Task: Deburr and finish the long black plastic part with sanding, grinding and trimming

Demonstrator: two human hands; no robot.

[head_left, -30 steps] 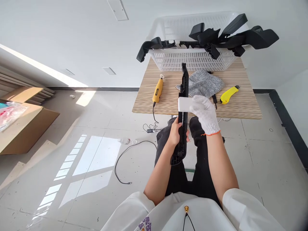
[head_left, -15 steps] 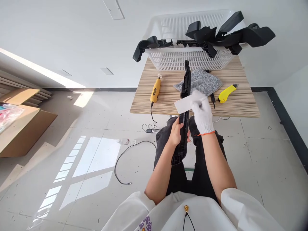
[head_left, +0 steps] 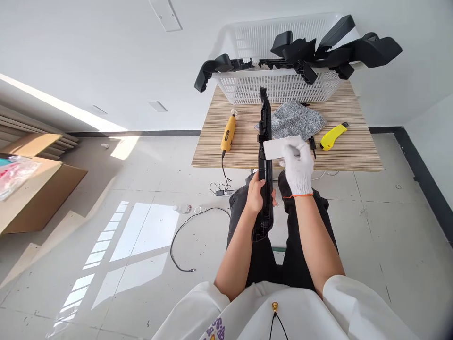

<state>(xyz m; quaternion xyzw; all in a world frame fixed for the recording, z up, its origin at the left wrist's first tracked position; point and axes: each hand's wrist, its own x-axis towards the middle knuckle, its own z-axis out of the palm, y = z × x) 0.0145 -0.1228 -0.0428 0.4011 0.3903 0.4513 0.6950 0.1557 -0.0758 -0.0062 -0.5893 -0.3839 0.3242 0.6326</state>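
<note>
Our left grip [head_left: 259, 191] is closed round the long black part [head_left: 265, 170]; gloved right grip [head_left: 296, 158] pinches the white block [head_left: 276, 148] at the part's right edge.

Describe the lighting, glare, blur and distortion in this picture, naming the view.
Head view: bright window-shaped glare on the glossy floor; a sunlit streak slanting across the wall at left; the cardboard box shows a shaded side; the gloved right hand looks slightly soft, perhaps from motion; the table splays towards the camera, as wide-angle views do.
</note>
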